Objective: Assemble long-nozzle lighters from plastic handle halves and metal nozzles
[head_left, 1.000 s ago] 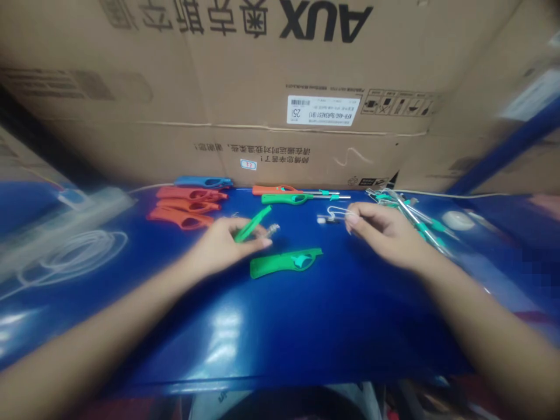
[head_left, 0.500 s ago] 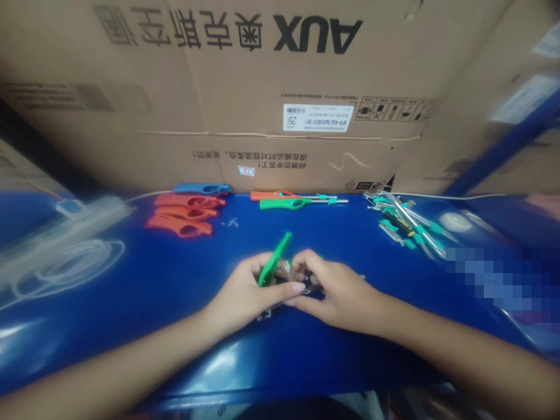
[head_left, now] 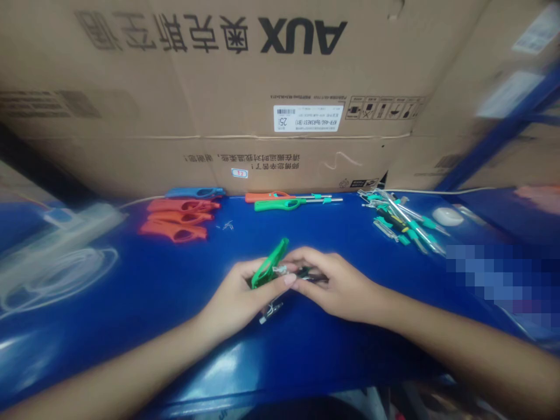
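Note:
My left hand [head_left: 238, 297] is closed around a green lighter casing [head_left: 270, 261], which slants up between thumb and fingers. A small pale part [head_left: 280, 270] shows at the casing's near side. Below the left thumb, a thin part with a wire and a whitish tip [head_left: 271, 313] sticks out. My right hand [head_left: 345, 289] is closed, its fingertips meeting the left thumb over the middle. Between its thumb and fingers is a dark slim part [head_left: 312, 275], mostly hidden, whose kind I cannot make out.
Orange-red lighter casings [head_left: 175, 229] and a blue casing [head_left: 195, 192] lie back left, beside tiny pins [head_left: 226, 225]. Centre back are an orange lighter [head_left: 265, 197] and a green lighter [head_left: 275, 205]. Metal tubes with green pieces [head_left: 406, 221] are heaped right. A cardboard box [head_left: 210, 105] stands behind.
The green casing has tipped lower and further over. My right fingers have straightened somewhat, and the wired part under my left hand shows more. The whole view has shifted slightly.

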